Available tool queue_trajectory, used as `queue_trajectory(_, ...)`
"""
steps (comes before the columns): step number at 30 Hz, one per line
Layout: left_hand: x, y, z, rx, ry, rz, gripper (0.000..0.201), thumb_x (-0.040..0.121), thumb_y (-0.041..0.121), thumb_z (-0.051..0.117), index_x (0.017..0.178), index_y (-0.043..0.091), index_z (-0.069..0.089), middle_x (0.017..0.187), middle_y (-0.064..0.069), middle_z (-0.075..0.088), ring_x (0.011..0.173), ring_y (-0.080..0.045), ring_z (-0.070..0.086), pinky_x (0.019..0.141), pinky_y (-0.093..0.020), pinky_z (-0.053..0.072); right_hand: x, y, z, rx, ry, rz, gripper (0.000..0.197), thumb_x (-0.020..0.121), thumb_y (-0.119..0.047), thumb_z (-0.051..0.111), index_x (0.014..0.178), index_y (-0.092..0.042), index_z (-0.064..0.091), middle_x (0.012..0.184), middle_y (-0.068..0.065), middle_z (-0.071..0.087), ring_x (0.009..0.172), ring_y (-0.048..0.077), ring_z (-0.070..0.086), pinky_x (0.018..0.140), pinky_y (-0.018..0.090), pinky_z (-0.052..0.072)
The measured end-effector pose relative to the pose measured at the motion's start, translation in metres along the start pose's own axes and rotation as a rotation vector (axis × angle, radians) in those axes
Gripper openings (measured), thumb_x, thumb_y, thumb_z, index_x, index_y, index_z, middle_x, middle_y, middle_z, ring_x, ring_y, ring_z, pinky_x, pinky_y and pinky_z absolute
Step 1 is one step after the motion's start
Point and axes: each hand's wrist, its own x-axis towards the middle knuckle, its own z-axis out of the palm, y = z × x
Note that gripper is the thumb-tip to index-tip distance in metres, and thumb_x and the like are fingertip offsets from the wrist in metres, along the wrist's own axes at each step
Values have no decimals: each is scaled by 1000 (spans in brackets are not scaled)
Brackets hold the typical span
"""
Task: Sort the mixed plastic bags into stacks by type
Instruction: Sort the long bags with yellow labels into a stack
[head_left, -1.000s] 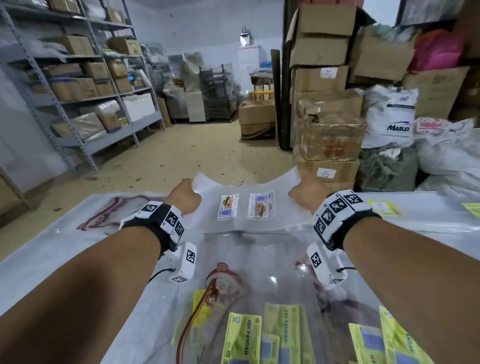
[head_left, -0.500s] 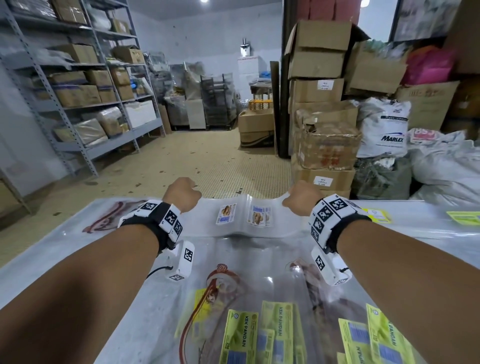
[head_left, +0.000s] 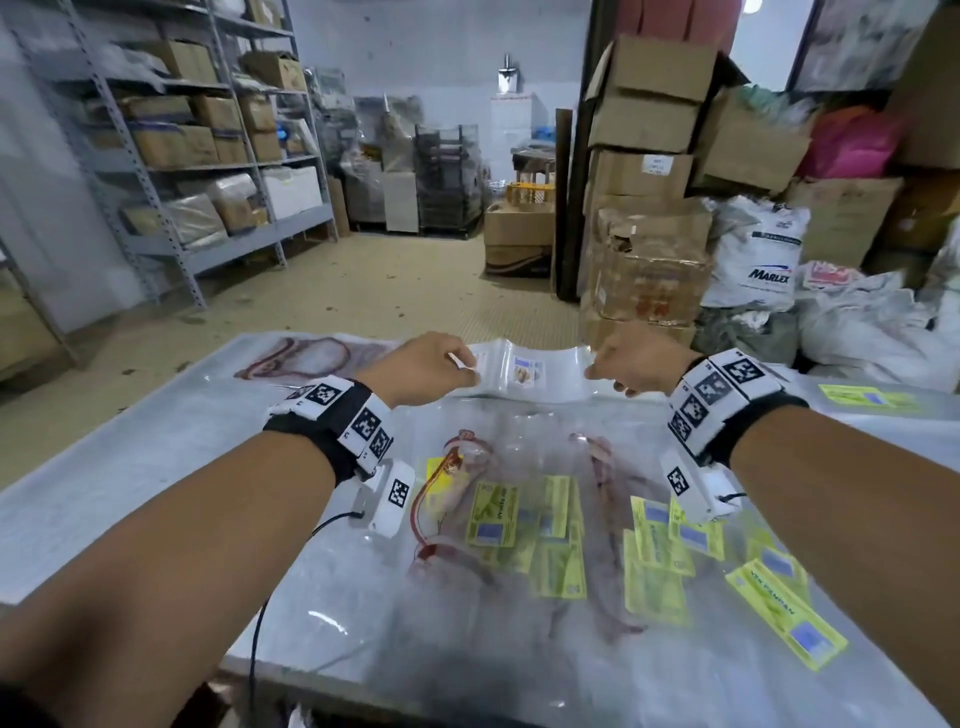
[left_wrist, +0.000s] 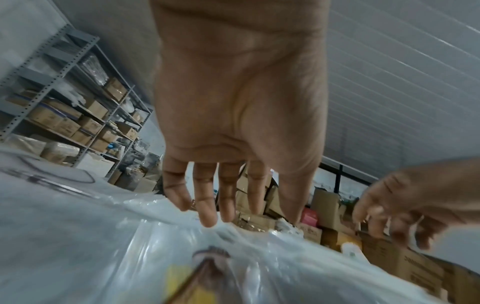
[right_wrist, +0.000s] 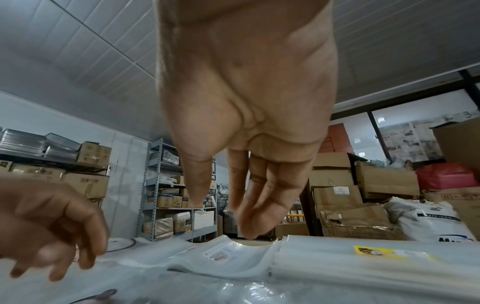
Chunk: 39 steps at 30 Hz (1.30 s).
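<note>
Now my left hand (head_left: 423, 366) and right hand (head_left: 636, 364) hang loose with fingers down, holding nothing, over the clear bag stack (head_left: 530, 371) at twelve o'clock on the table (head_left: 130, 467).

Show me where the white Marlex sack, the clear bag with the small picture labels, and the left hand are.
Marlex sack (head_left: 756, 254): head view, its printed white front.
clear bag (head_left: 558, 376): head view, bare plastic right of its labels.
left hand (head_left: 423, 366): head view, back of the hand.

Grey shelving (head_left: 171, 171) holds cartons on the left; stacked boxes (head_left: 644, 171) stand right, beside a white "Marlex" sack (head_left: 756, 260), possibly resin.
</note>
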Motion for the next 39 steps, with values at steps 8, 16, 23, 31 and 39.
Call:
queue_trajectory(8, -95, 0, 62, 314, -132, -54, 62, 75, 81, 61, 113, 32, 64, 124, -1, 60, 106, -22, 54, 93, -38, 49, -114, 5, 3, -108, -55, -19, 39, 95, -38, 69, 96, 1, 72, 92, 15, 75, 85, 30, 75, 82, 44, 62)
queue_trajectory(16, -164, 8, 105, 494, -85, -305, 106, 73, 93, 47, 158, 33, 25, 154, -17, 33, 141, -41, 31, 111, -53, 34, -199, 30, 47, -288, -58, 33, 48, 93, -47, 62, 62, -18, 42, 66, 0, 48, 62, 18, 51, 55, 29, 37)
queue_trajectory(23, -187, 22, 134, 283, 30, -292, 95, 73, 87, 52, 150, 33, 40, 153, -13, 34, 141, -38, 26, 112, -56, 31, -231, 30, 96, -72, -12, 58, 38, 94, -47, 57, 70, -17, 55, 72, 0, 62, 72, 19, 60, 62, 30, 43)
queue_trajectory(31, -199, 19, 147, 206, 213, -235, 58, 87, 71, 56, 126, 29, 61, 136, -3, 52, 130, -30, 41, 106, -46, 34, -237, 36, 125, 42, 190, 71, 33, 93, -50, 61, 102, -19, 68, 97, -3, 67, 97, 23, 66, 78, 32, 50)
queue_trajectory(39, -193, 13, 153, 230, 219, -247, 57, 82, 79, 52, 115, 33, 57, 124, 0, 55, 121, -29, 42, 95, -44, 35, -229, 37, 150, -44, 327, 22, 38, 95, -56, 51, 108, -23, 63, 104, 0, 57, 111, 28, 53, 95, 40, 44)
